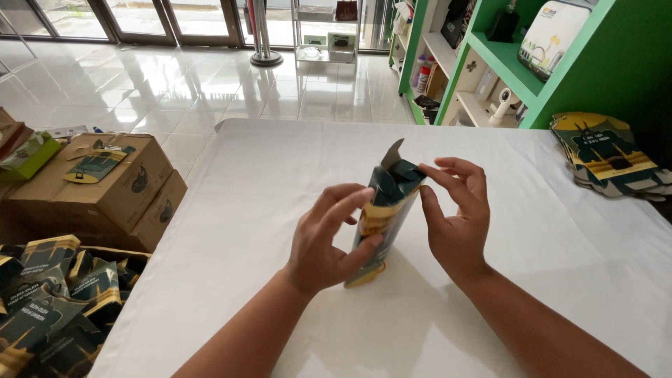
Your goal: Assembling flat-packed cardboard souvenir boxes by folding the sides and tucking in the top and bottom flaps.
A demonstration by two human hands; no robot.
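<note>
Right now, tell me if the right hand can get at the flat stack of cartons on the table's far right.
Probably yes: bare white table lies between the right hand and the stack, though its fingers pinch the small carton.

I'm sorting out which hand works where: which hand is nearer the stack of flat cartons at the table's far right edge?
Right. The right hand pinches the top flap of the upright dark green carton, on the side toward the stack of flat cartons; the left hand grips the carton's opposite side, farther away.

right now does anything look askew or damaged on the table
Nothing looks damaged. The small dark green carton leans between the left hand and right hand, one top flap sticking up unfolded. The flat cartons at the table's right edge are stacked unevenly.
</note>
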